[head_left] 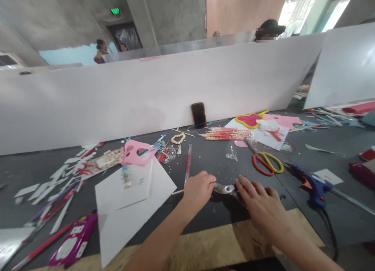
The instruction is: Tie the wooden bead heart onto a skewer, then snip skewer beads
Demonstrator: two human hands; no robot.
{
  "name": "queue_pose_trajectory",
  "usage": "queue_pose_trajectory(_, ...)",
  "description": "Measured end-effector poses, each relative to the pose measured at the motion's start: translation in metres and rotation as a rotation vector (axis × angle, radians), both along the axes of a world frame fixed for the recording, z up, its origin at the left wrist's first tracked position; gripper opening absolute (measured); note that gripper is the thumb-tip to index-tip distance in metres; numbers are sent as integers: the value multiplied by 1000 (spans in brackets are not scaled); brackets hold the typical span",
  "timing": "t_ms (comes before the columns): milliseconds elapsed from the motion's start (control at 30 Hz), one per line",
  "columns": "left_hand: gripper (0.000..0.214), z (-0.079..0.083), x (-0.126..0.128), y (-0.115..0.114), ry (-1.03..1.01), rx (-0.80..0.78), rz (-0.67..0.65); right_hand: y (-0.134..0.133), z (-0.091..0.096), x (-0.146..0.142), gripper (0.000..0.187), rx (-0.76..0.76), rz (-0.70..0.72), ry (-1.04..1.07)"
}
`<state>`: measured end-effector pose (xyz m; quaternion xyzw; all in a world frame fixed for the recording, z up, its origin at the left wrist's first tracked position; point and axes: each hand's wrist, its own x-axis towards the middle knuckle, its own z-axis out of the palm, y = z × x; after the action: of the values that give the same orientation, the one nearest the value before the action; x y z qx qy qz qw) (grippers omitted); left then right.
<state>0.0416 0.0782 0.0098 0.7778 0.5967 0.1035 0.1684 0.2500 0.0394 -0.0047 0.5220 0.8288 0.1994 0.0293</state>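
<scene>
My right hand (260, 200) is closed over the handles of a pair of pliers (227, 189), whose silvery head points left. The fingers of my left hand (199, 189) are pinched together at the tip of that metal head. What they hold there is too small or hidden to make out. A thin pale stick (177, 192) shows just left of my left wrist. Behind that hand lies a narrow clear packet with a red strip (188, 163).
Red-and-yellow scissors (266, 163) and a blue glue gun (315, 185) lie at the right. Bundled sticks (225, 133), a phone (199, 115) and a white divider (164, 91) stand behind. White sheets (117, 224), scraps and a purple box (73, 239) are at the left.
</scene>
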Motion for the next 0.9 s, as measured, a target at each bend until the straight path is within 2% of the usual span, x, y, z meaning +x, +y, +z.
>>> queue_pose_trajectory(167,23,0,4,8,39,-18,-27,-1,0,10,56,-5,-26,-24)
queue_pose_trajectory(300,21,-5,3,13,29,-55,-2,5,0,28,52,-55,-142,-27)
queue_pose_trajectory(433,18,-13,7,15,16,-115,-23,16,-4,42,41,-99,-265,74)
queue_pose_trajectory(567,20,-11,3,17,31,-140,-6,24,-11,50,38,-163,-306,188)
queue_pose_trajectory(733,25,-1,-25,22,151,-75,178,23,-12,47,43,-152,-323,234)
queue_pose_trajectory(833,28,-3,-40,24,254,-74,319,20,-13,43,49,-112,-333,233)
queue_pose_trajectory(900,31,-7,-46,27,296,-91,366,20,-17,44,49,-104,-335,253)
